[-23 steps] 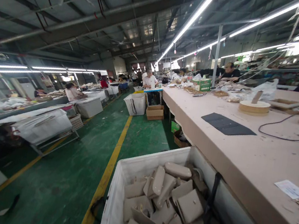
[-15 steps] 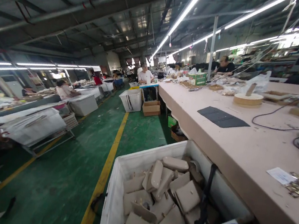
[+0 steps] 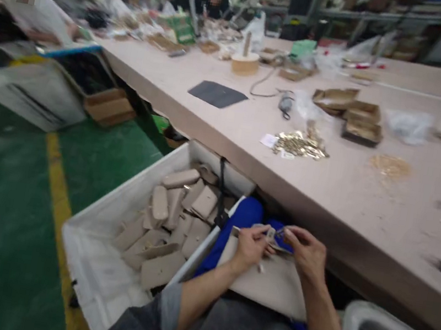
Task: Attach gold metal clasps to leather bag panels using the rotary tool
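A beige handbag (image 3: 274, 288) lies across my lap, over blue cloth (image 3: 243, 216). Its upper edge is under my hands. With closed fingers, my left hand (image 3: 251, 247) pinches a small beige strap tab (image 3: 271, 234) at the top of the bag. Just right of it, my right hand (image 3: 309, 254) is closed in a pinch near the same tab. Whatever sits between its fingertips is too small and blurred to name. To my left stands a white bin (image 3: 92, 256) holding several beige bags (image 3: 162, 270).
A long pink-covered table (image 3: 350, 191) runs in front of me. On it lie gold metal pieces (image 3: 301, 144), a dark flat sheet (image 3: 217, 95), small cardboard boxes (image 3: 363, 123) and plastic bags. Another white bin (image 3: 355, 320) is at my right. A co-worker (image 3: 38, 19) is at far left.
My view has swung right and down from the aisle to my lap. Both my hands and the bag on my lap have come into view.
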